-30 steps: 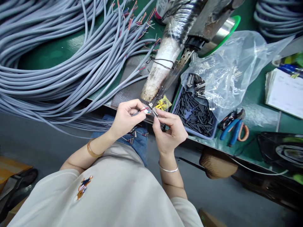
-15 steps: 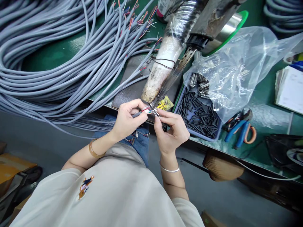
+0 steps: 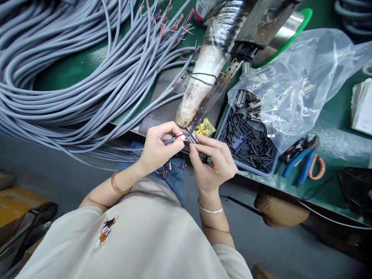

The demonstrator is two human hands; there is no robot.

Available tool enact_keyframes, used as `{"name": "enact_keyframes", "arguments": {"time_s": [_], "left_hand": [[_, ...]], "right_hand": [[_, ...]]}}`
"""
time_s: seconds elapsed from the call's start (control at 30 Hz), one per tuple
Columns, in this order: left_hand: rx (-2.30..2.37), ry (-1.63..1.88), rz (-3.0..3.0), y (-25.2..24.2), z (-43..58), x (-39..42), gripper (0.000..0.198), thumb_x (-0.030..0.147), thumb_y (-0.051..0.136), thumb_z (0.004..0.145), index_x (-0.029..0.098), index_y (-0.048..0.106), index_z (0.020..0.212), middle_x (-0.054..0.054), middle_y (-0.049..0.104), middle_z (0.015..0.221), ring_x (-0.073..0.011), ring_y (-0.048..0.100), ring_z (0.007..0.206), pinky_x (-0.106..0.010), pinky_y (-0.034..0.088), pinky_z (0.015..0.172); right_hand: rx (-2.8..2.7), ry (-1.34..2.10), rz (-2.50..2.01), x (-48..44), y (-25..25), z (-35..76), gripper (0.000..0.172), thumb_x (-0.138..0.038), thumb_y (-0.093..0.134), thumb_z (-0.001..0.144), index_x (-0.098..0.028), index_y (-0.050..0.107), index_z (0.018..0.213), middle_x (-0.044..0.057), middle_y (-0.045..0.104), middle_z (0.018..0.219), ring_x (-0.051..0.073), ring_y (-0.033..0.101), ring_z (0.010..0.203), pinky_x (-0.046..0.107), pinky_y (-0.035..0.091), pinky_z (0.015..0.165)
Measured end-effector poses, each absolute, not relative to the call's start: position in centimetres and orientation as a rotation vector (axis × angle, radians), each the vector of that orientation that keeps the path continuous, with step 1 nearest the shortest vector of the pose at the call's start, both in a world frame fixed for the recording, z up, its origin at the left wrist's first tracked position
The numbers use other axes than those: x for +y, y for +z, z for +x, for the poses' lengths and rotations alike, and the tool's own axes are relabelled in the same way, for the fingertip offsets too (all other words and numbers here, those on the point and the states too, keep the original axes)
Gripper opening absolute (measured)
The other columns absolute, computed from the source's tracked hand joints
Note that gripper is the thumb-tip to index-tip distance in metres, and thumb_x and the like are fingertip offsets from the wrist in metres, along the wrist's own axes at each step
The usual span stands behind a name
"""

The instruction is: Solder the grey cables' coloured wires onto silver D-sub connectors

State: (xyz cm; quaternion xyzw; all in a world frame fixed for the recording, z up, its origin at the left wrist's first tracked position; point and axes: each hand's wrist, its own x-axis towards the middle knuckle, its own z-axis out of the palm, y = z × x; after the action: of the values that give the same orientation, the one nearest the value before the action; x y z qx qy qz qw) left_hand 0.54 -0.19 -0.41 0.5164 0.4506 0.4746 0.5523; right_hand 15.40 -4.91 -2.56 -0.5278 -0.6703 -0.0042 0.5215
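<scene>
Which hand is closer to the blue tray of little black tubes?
The right hand is nearer: just left of the blue tray, holding a connector. The left hand, holding a cable, sits farther left, beyond it.

Connector [image 3: 192,136] half behind fingertips [image 3: 194,147] (too small for detail)

Green-topped workbench [image 3: 71,69] spanning from 9 to 3 o'clock, its front edge slanting down towards 4 o'clock, smooth grey floor [image 3: 290,248] beneath from 8 to 5 o'clock, brown cardboard box [image 3: 17,201] at 8 o'clock, bright even light, soft shadows
</scene>
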Motion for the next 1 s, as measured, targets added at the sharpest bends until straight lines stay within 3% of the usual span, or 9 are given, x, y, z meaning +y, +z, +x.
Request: {"name": "enact_keyframes", "arguments": {"time_s": [0.2,0.4,0.6,1.0], "left_hand": [[1.018,1.037,1.107,-0.8,0.3,-0.1,0.009,0.016,0.068,0.069,0.014,0.061,0.065,-0.001,0.065,0.071,-0.0044,0.046,0.055,-0.016,0.033,0.048],[0.947,0.955,1.01,-0.8,-0.1,-0.1,0.016,0.023,0.076,0.072,0.014,0.063,0.068,0.003,0.055,0.058,-0.0018,0.034,0.045,-0.016,0.025,0.042],[0.979,1.053,1.04,-1.1,0.2,-0.3,0.016,0.019,0.076,0.07,0.016,0.061,0.066,0.0,0.059,0.065,-0.0079,0.054,0.061,-0.016,0.037,0.049],[1.029,1.085,1.122,-0.3,0.3,0.0,0.012,0.019,0.073,0.073,0.014,0.063,0.068,0.0,0.063,0.07,-0.0041,0.047,0.054,-0.016,0.038,0.05]], "right_hand": [[-1.712,-0.1,-1.219,-5.2,-3.0,15.6,0.02,-0.007,0.075,0.085,-0.022,0.065,0.094,0.005,0.081,0.104,0.015,0.078,0.089,0.024,0.063,0.077],[-1.463,0.285,-1.295,-5.3,-2.9,15.4,0.015,-0.01,0.073,0.088,-0.023,0.065,0.089,0.001,0.08,0.099,0.016,0.078,0.091,0.029,0.064,0.076],[-1.589,0.032,-1.267,-4.9,-2.6,15.3,0.017,-0.01,0.075,0.087,-0.024,0.065,0.09,0.001,0.08,0.097,0.016,0.078,0.088,0.03,0.064,0.079],[-1.648,-0.045,-1.251,-4.1,-2.0,15.3,0.019,-0.01,0.079,0.085,-0.023,0.067,0.091,0.002,0.08,0.101,0.015,0.077,0.089,0.027,0.063,0.081]]}}
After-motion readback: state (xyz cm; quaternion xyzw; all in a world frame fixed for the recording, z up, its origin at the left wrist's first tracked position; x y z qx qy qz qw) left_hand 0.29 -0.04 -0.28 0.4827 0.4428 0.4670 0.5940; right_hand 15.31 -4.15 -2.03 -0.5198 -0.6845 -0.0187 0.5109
